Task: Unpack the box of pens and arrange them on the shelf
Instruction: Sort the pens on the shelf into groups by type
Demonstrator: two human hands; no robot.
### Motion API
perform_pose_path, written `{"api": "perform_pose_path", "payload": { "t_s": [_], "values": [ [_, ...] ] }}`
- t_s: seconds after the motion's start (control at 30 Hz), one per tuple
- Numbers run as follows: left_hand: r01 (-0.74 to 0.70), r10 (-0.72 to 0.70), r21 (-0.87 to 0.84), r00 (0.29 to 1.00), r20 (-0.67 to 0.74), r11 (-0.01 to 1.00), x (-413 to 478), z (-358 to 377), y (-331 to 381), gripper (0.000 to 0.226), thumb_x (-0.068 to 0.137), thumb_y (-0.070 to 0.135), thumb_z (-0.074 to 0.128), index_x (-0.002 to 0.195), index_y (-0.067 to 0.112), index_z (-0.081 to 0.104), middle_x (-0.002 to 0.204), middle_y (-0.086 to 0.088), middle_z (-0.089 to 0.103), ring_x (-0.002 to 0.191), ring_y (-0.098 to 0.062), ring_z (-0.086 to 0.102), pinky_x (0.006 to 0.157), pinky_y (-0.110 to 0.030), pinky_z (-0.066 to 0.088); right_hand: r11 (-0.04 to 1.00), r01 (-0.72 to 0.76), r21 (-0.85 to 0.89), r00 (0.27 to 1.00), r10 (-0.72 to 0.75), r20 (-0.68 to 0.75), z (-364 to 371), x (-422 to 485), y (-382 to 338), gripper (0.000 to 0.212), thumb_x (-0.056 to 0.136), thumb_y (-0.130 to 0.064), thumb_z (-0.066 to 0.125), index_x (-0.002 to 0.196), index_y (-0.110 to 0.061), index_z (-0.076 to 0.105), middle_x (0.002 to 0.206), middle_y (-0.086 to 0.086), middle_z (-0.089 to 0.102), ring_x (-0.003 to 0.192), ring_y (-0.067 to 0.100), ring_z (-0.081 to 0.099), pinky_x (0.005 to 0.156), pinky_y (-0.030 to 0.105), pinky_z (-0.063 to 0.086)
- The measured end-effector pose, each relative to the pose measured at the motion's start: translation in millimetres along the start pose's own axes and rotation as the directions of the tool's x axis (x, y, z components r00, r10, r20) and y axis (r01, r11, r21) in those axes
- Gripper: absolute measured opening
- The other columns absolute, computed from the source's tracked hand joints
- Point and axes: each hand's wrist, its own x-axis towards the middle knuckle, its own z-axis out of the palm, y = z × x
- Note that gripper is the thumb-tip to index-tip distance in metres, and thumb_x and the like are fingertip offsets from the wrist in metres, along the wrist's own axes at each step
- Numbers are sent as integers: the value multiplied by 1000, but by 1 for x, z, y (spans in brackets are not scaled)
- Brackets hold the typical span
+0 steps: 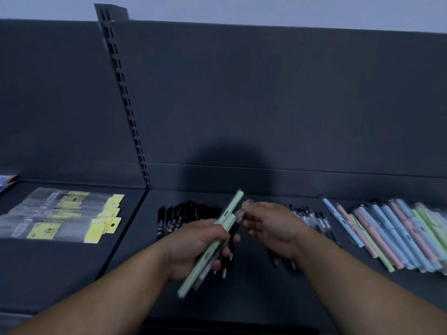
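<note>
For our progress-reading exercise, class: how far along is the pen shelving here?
Done: black pens, clear pens and pastel pens lie grouped on the shelf. In hand: the left hand grips a mixed bundle; the right hand pinches its clear pen. Left: placing that bundle's pens.

I read the shelf (72, 262) and slotted upright (125, 100) at 11 as smooth matt painted metal. Packets (60, 213) at 9: glossy clear film, yellow paper cards. Black pens (179, 213) at 12: glossy plastic. Pastel pens (399, 228) at 3 and the green pen (232, 206) in my left hand (193, 247): smooth satin plastic. Clear pen (238, 215) pinched by my right hand (273, 228): transparent plastic.
</note>
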Motion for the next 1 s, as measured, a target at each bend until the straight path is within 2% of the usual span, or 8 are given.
{"api": "perform_pose_path", "payload": {
  "t_s": [0.23, 0.43, 0.5, 0.57, 0.63, 0.73, 0.9, 1.0],
  "values": [
    [-35, 40, 55, 995, -91, 998, 26, 37, -2, 11, 92, 5, 52, 103, 7, 56, 84, -3, 70, 62, -9, 60, 51, -22, 49, 960, 199, 196, 954, -144, -264, -54, -10, -14, 9, 96, -14, 55, 97, -15, 63, 71, 1, 64, 57, 6, 54, 51, 18, 48],
    [-31, 36, 33, 990, -140, 999, 47, 63, -4, 18, 90, 7, 60, 107, 4, 58, 87, -6, 73, 69, -11, 68, 58, -22, 54, 905, 362, 225, 862, -232, -451, -100, -18, -27, 16, 95, -18, 56, 87, -11, 68, 64, -2, 53, 49, 5, 44, 50, 18, 44],
    [-38, 38, 4, 989, -143, 999, 53, 72, -4, 22, 88, 7, 61, 110, 1, 58, 87, -6, 73, 73, -12, 70, 61, -22, 56, 941, 314, 129, 878, -236, -416, -115, -24, -28, 18, 94, -24, 59, 86, -11, 70, 60, -4, 48, 48, 5, 42, 52, 21, 40],
    [-54, 48, -34, 989, -138, 998, 60, 83, -4, 23, 88, 5, 61, 110, -1, 59, 87, -7, 72, 74, -12, 70, 63, -22, 56, 971, 238, 26, 932, -221, -287, -121, -29, -22, 18, 91, -26, 64, 88, -9, 71, 58, -4, 47, 46, 5, 41, 49, 21, 39],
    [-72, 63, -59, 989, -134, 996, 68, 96, -4, 17, 89, 4, 59, 106, 0, 60, 86, -8, 72, 73, -12, 69, 62, -21, 55, 980, 184, -72, 967, -194, -166, -120, -34, -14, 20, 90, -27, 64, 86, -9, 73, 58, -2, 52, 48, 5, 45, 47, 19, 42],
    [-89, 80, -64, 987, -137, 994, 78, 114, -4, 8, 90, 3, 58, 97, 4, 62, 80, -7, 71, 71, -12, 69, 61, -21, 56, 972, 167, -164, 980, -182, -77, -122, -39, -11, 23, 91, -31, 64, 80, -12, 72, 66, 4, 62, 54, 9, 52, 56, 24, 49],
    [-43, 39, -27, 991, -130, 999, 87, 133, -8, 11, 89, 9, 60, 100, 6, 63, 81, -5, 72, 72, -12, 69, 60, -22, 55, 963, 178, -201, 970, -207, -131, -145, -43, -16, 21, 91, -26, 62, 79, -9, 66, 60, 4, 55, 53, 12, 49, 54, 26, 43],
    [-54, 48, -30, 983, -178, 998, 89, 139, -12, 17, 89, 11, 61, 105, 6, 62, 78, -4, 71, 67, -12, 68, 60, -25, 57, 977, 213, -18, 942, -211, -263, -161, -41, -22, 22, 92, -19, 59, 72, -12, 57, 58, 3, 52, 48, 9, 48, 49, 23, 43]
  ]
}}
